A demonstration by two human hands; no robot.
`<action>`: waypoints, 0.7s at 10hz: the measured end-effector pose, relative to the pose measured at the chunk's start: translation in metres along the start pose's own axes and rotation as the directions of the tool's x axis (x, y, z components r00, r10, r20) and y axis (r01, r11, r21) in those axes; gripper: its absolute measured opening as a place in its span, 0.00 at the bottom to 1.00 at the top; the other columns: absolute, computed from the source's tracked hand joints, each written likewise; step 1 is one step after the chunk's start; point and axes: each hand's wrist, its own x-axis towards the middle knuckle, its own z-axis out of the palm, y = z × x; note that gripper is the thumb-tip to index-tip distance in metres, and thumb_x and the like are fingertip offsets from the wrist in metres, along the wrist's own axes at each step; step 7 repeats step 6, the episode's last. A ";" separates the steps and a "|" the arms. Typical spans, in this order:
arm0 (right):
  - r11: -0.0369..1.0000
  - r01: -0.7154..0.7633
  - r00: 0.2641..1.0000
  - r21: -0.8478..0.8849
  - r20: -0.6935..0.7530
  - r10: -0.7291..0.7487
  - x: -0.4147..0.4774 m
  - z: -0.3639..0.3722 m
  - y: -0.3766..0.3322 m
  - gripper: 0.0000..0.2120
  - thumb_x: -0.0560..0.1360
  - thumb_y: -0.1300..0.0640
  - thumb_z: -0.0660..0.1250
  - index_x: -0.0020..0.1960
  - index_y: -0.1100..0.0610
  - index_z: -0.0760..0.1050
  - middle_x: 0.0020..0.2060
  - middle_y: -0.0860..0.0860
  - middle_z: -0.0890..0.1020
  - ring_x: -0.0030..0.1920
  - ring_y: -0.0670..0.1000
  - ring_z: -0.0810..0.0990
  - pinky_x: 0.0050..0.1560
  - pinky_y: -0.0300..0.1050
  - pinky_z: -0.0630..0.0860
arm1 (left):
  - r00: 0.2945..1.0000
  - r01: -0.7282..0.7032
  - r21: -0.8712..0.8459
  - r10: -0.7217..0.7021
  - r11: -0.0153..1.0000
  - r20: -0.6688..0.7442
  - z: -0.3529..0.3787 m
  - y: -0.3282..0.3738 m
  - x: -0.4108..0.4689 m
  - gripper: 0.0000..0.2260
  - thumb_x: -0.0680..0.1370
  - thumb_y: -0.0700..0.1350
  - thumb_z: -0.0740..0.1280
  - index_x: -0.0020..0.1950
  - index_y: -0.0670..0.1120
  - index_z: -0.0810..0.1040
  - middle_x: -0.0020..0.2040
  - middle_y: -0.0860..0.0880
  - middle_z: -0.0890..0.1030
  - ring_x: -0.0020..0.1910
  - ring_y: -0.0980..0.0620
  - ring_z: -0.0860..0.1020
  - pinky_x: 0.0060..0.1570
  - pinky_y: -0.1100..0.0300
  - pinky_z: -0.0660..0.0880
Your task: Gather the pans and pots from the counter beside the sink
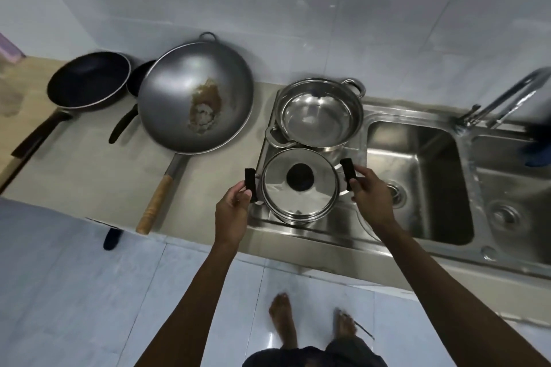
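With the left hand (234,205) and right hand (368,192) pinching its two black side handles, the lidded steel pot (299,186) sits between the fingers on the sink's drainboard (310,228), likely rigid, slick-walled, loose-lidded, so best kept level.

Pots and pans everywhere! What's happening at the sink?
A person is gripping the lidded pot by its two black side handles, left hand on one, right hand on the other. It sits on the steel drainboard beside the sink. An open steel pot stands just behind it. On the counter to the left wait a dirty wok and two black frying pans.
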 end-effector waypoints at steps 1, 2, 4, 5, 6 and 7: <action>0.999 0.007 0.999 -0.051 0.044 -0.005 -0.002 -0.004 -0.002 0.17 0.80 0.60 0.67 0.68 0.51 0.75 0.55 0.56 0.86 0.51 0.57 0.86 0.53 0.57 0.82 | 1.000 0.000 0.054 0.000 0.999 0.011 0.000 -0.003 -0.001 0.15 0.83 0.47 0.65 0.69 0.44 0.77 0.63 0.44 0.82 0.63 0.44 0.80 0.64 0.47 0.77; 0.991 0.031 0.997 -0.133 0.080 -0.020 -0.006 -0.014 0.005 0.17 0.78 0.58 0.69 0.67 0.54 0.76 0.58 0.54 0.86 0.50 0.49 0.85 0.45 0.25 0.71 | 1.000 0.028 0.093 -0.029 0.995 0.012 0.002 -0.007 -0.010 0.17 0.83 0.50 0.65 0.70 0.44 0.76 0.63 0.45 0.82 0.63 0.45 0.79 0.63 0.50 0.77; 0.964 0.178 0.979 -0.196 0.136 -0.153 -0.030 -0.069 0.022 0.22 0.80 0.53 0.67 0.72 0.57 0.72 0.65 0.56 0.81 0.62 0.56 0.80 0.62 0.47 0.75 | 0.987 -0.093 0.236 0.121 0.967 -0.108 0.037 0.001 -0.067 0.27 0.81 0.55 0.66 0.77 0.45 0.67 0.75 0.44 0.71 0.74 0.45 0.70 0.70 0.49 0.70; 0.932 0.261 0.964 -0.249 0.119 -0.238 -0.043 -0.116 0.037 0.23 0.81 0.51 0.66 0.73 0.58 0.72 0.61 0.60 0.82 0.61 0.60 0.79 0.64 0.53 0.74 | 0.937 -0.234 0.478 0.328 0.846 -0.122 0.072 0.017 -0.103 0.27 0.81 0.54 0.67 0.76 0.44 0.68 0.79 0.42 0.66 0.77 0.42 0.67 0.72 0.36 0.66; 0.913 0.333 0.942 -0.234 0.118 -0.313 -0.061 -0.167 0.058 0.23 0.80 0.54 0.67 0.73 0.61 0.71 0.62 0.60 0.82 0.60 0.61 0.80 0.65 0.58 0.75 | 0.893 -0.331 0.555 0.443 0.763 -0.076 0.123 0.031 -0.147 0.27 0.81 0.53 0.67 0.76 0.42 0.69 0.81 0.42 0.64 0.78 0.41 0.64 0.72 0.34 0.64; 0.913 0.333 0.942 -0.234 0.118 -0.313 -0.061 -0.167 0.058 0.23 0.80 0.54 0.67 0.73 0.61 0.71 0.62 0.60 0.82 0.60 0.61 0.80 0.65 0.58 0.75 | 0.893 -0.331 0.555 0.443 0.763 -0.076 0.123 0.031 -0.147 0.27 0.81 0.53 0.67 0.76 0.42 0.69 0.81 0.42 0.64 0.78 0.41 0.64 0.72 0.34 0.64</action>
